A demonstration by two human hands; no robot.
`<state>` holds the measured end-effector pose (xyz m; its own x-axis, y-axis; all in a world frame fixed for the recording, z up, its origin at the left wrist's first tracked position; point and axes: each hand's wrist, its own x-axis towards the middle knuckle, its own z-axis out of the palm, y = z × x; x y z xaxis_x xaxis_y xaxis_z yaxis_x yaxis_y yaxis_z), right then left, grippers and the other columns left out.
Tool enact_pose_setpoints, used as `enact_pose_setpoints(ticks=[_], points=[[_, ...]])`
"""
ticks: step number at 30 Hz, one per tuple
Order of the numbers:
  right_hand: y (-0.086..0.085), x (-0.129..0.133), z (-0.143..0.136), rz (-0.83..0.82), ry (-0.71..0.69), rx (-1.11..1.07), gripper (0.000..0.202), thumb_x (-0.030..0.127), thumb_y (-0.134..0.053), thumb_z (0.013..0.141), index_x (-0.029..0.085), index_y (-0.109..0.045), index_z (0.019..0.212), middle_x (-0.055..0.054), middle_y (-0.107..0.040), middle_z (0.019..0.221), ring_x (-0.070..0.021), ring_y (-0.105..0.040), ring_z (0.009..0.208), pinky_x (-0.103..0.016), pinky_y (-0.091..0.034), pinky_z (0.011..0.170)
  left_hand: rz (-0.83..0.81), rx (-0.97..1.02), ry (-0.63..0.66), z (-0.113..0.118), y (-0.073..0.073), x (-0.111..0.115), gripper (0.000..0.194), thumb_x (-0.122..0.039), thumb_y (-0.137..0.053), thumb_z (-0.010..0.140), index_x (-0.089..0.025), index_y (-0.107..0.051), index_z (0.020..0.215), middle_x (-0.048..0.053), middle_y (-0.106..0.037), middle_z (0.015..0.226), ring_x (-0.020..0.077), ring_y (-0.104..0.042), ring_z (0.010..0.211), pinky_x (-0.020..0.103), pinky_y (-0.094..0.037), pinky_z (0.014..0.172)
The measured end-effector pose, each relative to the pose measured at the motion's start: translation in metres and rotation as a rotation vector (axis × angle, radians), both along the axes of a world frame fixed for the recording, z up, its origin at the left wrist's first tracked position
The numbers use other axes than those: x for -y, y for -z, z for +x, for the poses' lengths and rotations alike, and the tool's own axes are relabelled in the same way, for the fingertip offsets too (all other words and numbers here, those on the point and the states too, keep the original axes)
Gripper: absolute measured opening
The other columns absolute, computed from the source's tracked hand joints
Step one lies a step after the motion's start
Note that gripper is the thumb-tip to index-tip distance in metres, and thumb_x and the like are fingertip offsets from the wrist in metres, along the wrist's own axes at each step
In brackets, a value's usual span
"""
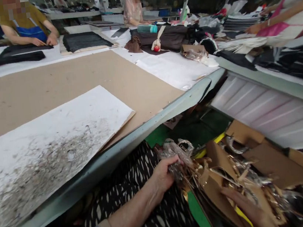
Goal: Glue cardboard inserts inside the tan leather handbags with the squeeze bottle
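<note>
My left hand [163, 175] is closed round a clear plastic-wrapped bundle [177, 154], held over the near edge of an open cardboard box. At the lower right, my right hand [247, 205] reaches among the box's contents, beside a brown cardboard flap [220, 193]. Its fingertips are blurred, so whether it grips anything is unclear. Inside the box lie several plastic-wrapped, shiny brownish pieces [272, 202] and loose cardboard sheets [278, 164].
A table with brown paper [80, 78] and a lint-strewn white sheet [95, 109] spans the left; its metal edge [148, 129] runs beside the box. Behind it, people handle dark fabric. Another table [275, 75] with stacked cloth stands right, above a corrugated panel [265, 109].
</note>
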<state>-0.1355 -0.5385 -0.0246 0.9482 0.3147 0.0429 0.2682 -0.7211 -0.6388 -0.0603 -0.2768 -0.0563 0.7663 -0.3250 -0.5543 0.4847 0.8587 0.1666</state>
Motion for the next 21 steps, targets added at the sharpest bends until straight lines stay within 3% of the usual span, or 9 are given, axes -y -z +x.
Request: enact_pose_setpoints(ticks=[2,4,6,7,10,13,15,17,21], points=[[-0.022,-0.008,0.010,0.066,0.142,-0.107,0.029,0.028,-0.042,0.085,0.022,-0.062,0.106,-0.006,-0.061,0.111,-0.0262,-0.053,0.108,-0.040,-0.037,0.100,0.033,0.042,0.012,-0.005,0.003,0.005,0.007,-0.013,-0.065,0.066,-0.007,-0.065,0.070,0.005,-0.064,0.064,0.0127,-0.059,0.060,0.024,-0.045,0.069],[-0.040,-0.025,0.024,0.117,0.216,-0.158,0.028,0.034,-0.043,0.087,0.024,-0.060,0.108,-0.005,-0.061,0.110,-0.0237,-0.055,0.105,-0.035,-0.042,0.095,0.073,0.107,0.042,-0.009,0.005,0.009,0.009,-0.014,-0.066,0.065,-0.006,-0.066,0.070,0.006,-0.065,0.068,0.0129,-0.059,0.064,0.024,-0.045,0.072],[-0.048,-0.051,0.038,0.284,0.300,-0.258,0.035,0.041,-0.050,0.085,0.023,-0.054,0.115,-0.007,-0.059,0.114,-0.0238,-0.053,0.108,-0.036,-0.040,0.097,0.101,0.174,0.081,-0.011,0.006,0.012,0.011,-0.015,-0.067,0.065,-0.005,-0.067,0.070,0.007,-0.065,0.071,0.0137,-0.059,0.067,0.024,-0.044,0.074],[-0.047,-0.065,0.046,0.360,0.270,-0.320,0.041,0.042,-0.056,0.082,0.022,-0.052,0.117,-0.008,-0.059,0.115,-0.0239,-0.053,0.108,-0.036,-0.042,0.096,0.105,0.193,0.098,-0.012,0.006,0.013,0.012,-0.016,-0.068,0.065,-0.005,-0.067,0.070,0.007,-0.065,0.072,0.0142,-0.059,0.069,0.025,-0.043,0.076],[-0.033,-0.101,0.066,0.538,0.162,-0.472,0.047,0.037,-0.065,0.076,0.021,-0.050,0.117,-0.006,-0.059,0.110,-0.0217,-0.054,0.103,-0.034,-0.042,0.092,0.077,0.186,0.113,-0.014,0.005,0.014,0.017,-0.016,-0.071,0.062,-0.008,-0.068,0.077,0.007,-0.065,0.077,0.0154,-0.059,0.073,0.027,-0.042,0.080],[-0.018,-0.113,0.083,0.613,0.147,-0.549,0.024,0.030,-0.071,0.072,0.018,-0.062,0.091,-0.001,-0.061,0.084,-0.0177,-0.055,0.081,-0.027,-0.044,0.078,0.102,0.159,0.091,-0.014,0.003,0.013,0.021,-0.019,-0.073,0.061,-0.009,-0.067,0.078,0.005,-0.065,0.076,0.0142,-0.058,0.071,0.026,-0.042,0.078],[-0.010,-0.107,0.093,0.687,0.183,-0.577,0.019,0.033,-0.070,0.074,0.017,-0.060,0.075,0.001,-0.056,0.069,-0.0140,-0.050,0.067,-0.024,-0.043,0.065,0.157,0.174,0.096,-0.013,0.001,0.010,0.020,-0.027,-0.071,0.065,-0.009,-0.065,0.069,0.005,-0.062,0.067,0.0124,-0.055,0.063,0.025,-0.041,0.071],[-0.002,-0.094,0.104,0.808,0.270,-0.586,0.025,0.040,-0.066,0.076,0.017,-0.057,0.074,0.003,-0.048,0.062,-0.0113,-0.045,0.058,-0.024,-0.042,0.057,0.196,0.213,0.114,-0.011,0.000,0.006,0.029,-0.036,-0.066,0.071,-0.009,-0.062,0.060,0.004,-0.059,0.060,0.0119,-0.053,0.058,0.025,-0.041,0.067],[0.021,-0.054,0.117,1.015,0.463,-0.575,0.031,0.044,-0.068,0.074,0.017,-0.051,0.072,0.007,-0.031,0.053,-0.0087,-0.036,0.047,-0.024,-0.042,0.051,0.175,0.324,0.100,-0.007,-0.003,-0.003,0.028,-0.033,-0.060,0.075,-0.011,-0.062,0.058,0.005,-0.059,0.061,0.0167,-0.057,0.070,0.030,-0.040,0.079]])
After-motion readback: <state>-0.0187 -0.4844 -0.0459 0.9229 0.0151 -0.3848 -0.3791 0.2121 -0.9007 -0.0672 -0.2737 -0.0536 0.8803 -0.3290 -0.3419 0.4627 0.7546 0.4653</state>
